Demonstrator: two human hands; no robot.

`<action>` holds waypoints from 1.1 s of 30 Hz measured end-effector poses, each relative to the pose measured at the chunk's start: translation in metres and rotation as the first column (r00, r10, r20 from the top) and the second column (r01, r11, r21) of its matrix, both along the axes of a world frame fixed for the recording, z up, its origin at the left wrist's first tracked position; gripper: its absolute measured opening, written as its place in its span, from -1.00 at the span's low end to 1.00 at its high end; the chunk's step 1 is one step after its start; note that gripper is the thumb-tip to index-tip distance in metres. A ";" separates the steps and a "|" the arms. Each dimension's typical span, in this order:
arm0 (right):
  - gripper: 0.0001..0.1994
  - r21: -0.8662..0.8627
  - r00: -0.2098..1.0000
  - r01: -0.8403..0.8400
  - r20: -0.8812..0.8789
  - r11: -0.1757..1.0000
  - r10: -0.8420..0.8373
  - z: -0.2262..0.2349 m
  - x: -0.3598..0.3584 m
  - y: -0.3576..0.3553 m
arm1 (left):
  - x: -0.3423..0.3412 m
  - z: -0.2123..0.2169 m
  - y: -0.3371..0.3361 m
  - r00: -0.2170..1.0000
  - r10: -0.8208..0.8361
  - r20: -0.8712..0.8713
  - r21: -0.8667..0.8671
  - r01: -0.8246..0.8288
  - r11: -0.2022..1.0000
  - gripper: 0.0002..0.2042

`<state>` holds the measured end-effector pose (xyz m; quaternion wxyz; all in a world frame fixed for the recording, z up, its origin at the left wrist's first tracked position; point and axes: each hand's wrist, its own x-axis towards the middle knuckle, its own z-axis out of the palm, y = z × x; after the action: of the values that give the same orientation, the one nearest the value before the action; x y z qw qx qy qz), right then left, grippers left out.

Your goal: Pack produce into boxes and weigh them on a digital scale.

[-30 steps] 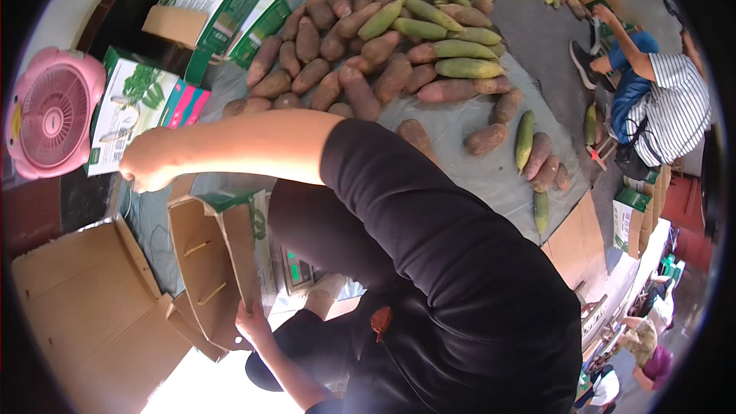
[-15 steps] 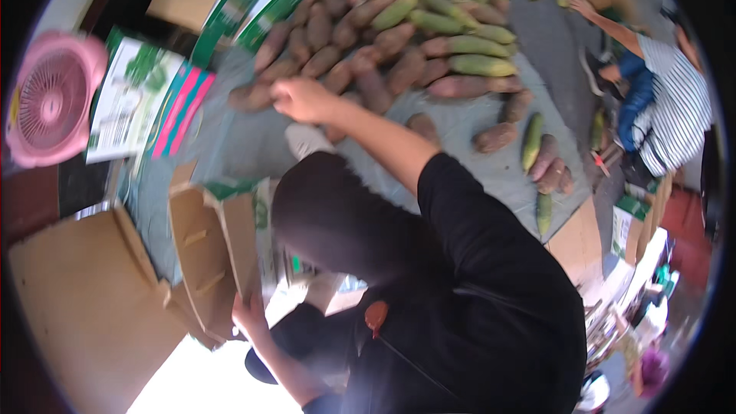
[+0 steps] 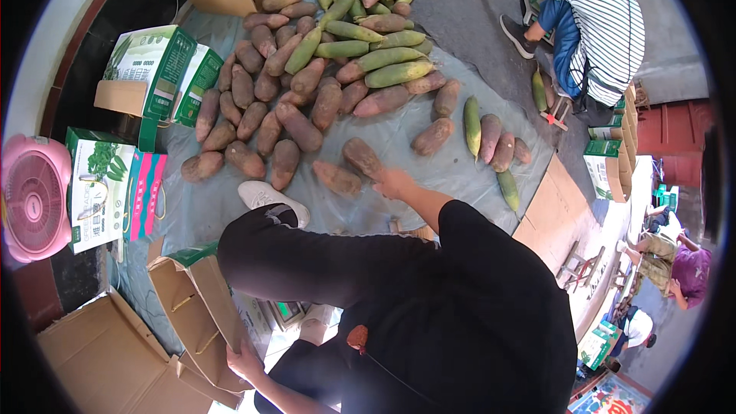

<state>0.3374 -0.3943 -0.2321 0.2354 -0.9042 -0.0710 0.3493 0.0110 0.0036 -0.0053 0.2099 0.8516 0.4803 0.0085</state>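
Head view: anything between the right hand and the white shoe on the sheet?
Yes. In the head view, one brown-pink root lies on the grey sheet between the right hand and the white shoe; otherwise bare sheet.

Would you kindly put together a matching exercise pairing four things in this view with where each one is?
Things:
1. right hand
2. left hand
3. pink fan
4. white shoe

Places:
A. far left edge of the view
B. at a brown tuber on the grey sheet
C. on the grey sheet, just below the tuber pile
D. on the edge of an open cardboard box

Pairs: 1-B, 2-D, 3-A, 4-C
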 end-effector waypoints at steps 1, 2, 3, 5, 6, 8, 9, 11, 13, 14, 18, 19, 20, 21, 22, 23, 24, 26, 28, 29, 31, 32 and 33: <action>-0.72 -0.038 0.997 0.056 0.051 0.998 -0.054 0.001 -0.011 -0.001 | 0.001 0.002 -0.002 1.000 0.005 -0.005 -0.002 -0.005 1.000 -0.69; -0.69 -0.072 0.989 0.112 0.103 0.991 -0.104 0.001 -0.016 -0.002 | 0.002 0.001 -0.002 1.000 0.005 -0.006 0.000 -0.005 1.000 -0.69; -0.69 -0.069 0.990 0.111 0.100 0.991 -0.104 0.000 -0.016 -0.001 | 0.001 0.000 0.000 1.000 -0.002 -0.007 0.001 0.002 1.000 -0.69; -0.65 -0.189 0.997 0.011 -0.072 0.982 -0.025 -0.009 -0.024 0.001 | -0.005 -0.001 0.001 1.000 -0.001 -0.027 0.002 0.001 1.000 -0.68; -0.65 -0.186 0.996 0.002 -0.084 0.983 -0.018 -0.014 -0.021 0.000 | -0.004 -0.006 0.001 0.999 -0.019 -0.040 0.060 0.022 0.998 -0.68; -0.66 -0.225 0.975 -0.160 -0.186 0.961 0.119 -0.029 -0.015 0.003 | -0.009 -0.010 0.005 0.997 -0.027 -0.074 0.122 0.036 0.992 -0.67; -0.66 -0.218 0.971 -0.175 -0.199 0.960 0.131 -0.033 -0.019 0.004 | -0.012 -0.013 0.006 0.999 -0.009 -0.052 0.072 0.012 0.997 -0.67; -0.74 -0.024 0.994 -0.102 0.028 0.994 0.103 -0.039 -0.022 -0.004 | -0.010 -0.013 0.005 1.000 0.005 0.010 0.006 -0.005 1.000 -0.67; -0.74 -0.030 0.988 -0.156 0.000 0.987 0.156 -0.044 -0.021 -0.004 | -0.006 -0.011 0.004 1.000 0.017 -0.010 0.007 -0.017 1.000 -0.67; -0.75 -0.037 0.980 -0.201 -0.020 0.979 0.200 -0.046 -0.021 -0.003 | -0.005 -0.010 0.003 1.000 0.021 -0.023 0.007 -0.020 1.000 -0.67; -0.75 -0.077 0.977 -0.211 -0.055 0.974 0.207 -0.050 -0.021 -0.007 | -0.002 -0.007 0.000 0.999 0.026 -0.034 -0.016 -0.027 1.000 -0.67; -0.75 -0.073 0.977 -0.206 -0.064 0.976 0.201 -0.050 -0.021 -0.007 | -0.004 -0.007 0.000 0.999 0.017 -0.033 0.008 -0.017 1.000 -0.67; -0.76 -0.071 0.978 -0.199 -0.073 0.977 0.194 -0.050 -0.021 -0.008 | -0.005 -0.007 0.000 0.999 0.007 -0.032 0.030 -0.006 1.000 -0.67; -0.76 -0.076 0.980 -0.193 -0.068 0.978 0.188 -0.050 -0.022 -0.008 | -0.006 -0.007 -0.001 1.000 0.002 -0.026 0.027 -0.001 1.000 -0.67; -0.77 -0.083 0.979 -0.201 -0.046 0.976 0.197 -0.050 -0.022 -0.008 | -0.006 -0.006 -0.002 1.000 -0.002 -0.028 0.033 0.003 0.999 -0.67; -0.78 -0.090 0.978 -0.207 -0.025 0.974 0.206 -0.050 -0.021 -0.008 | -0.005 -0.005 -0.002 1.000 -0.006 -0.029 0.040 0.008 0.999 -0.67; -0.78 -0.094 0.980 -0.199 -0.019 0.975 0.199 -0.050 -0.021 -0.008 | -0.005 -0.005 -0.002 1.000 -0.014 -0.022 0.037 0.015 0.999 -0.67; -0.78 -0.102 0.965 -0.261 -0.050 0.960 0.257 -0.040 -0.020 -0.004 | -0.005 -0.004 -0.002 1.000 0.022 -0.003 0.005 -0.022 1.000 -0.68; -0.78 -0.087 0.967 -0.252 -0.045 0.964 0.249 -0.035 -0.019 -0.004 | -0.002 -0.004 -0.004 1.000 0.027 -0.007 -0.001 -0.027 1.000 -0.68; -0.79 -0.073 0.969 -0.247 -0.042 0.966 0.244 -0.036 -0.019 -0.005 | -0.001 -0.003 -0.004 0.999 0.035 -0.015 -0.007 -0.035 0.999 -0.69; -0.79 -0.080 0.977 -0.209 -0.052 0.975 0.205 -0.039 -0.018 -0.002 | -0.004 -0.008 -0.001 0.999 0.021 -0.036 0.024 -0.020 1.000 -0.69; -0.79 -0.087 0.984 -0.174 -0.063 0.981 0.169 -0.042 -0.016 0.000 | -0.004 -0.009 0.001 0.998 0.012 -0.061 0.055 -0.008 0.998 -0.69; -0.79 -0.085 0.984 -0.172 -0.055 0.981 0.168 -0.044 -0.017 0.001 | -0.005 -0.010 0.002 0.998 0.011 -0.054 0.058 -0.008 0.998 -0.69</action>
<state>0.3205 -0.3933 -0.2758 0.1655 -0.8958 -0.1266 0.3926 0.0056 0.0054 -0.0151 0.1723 0.8549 0.4894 0.0003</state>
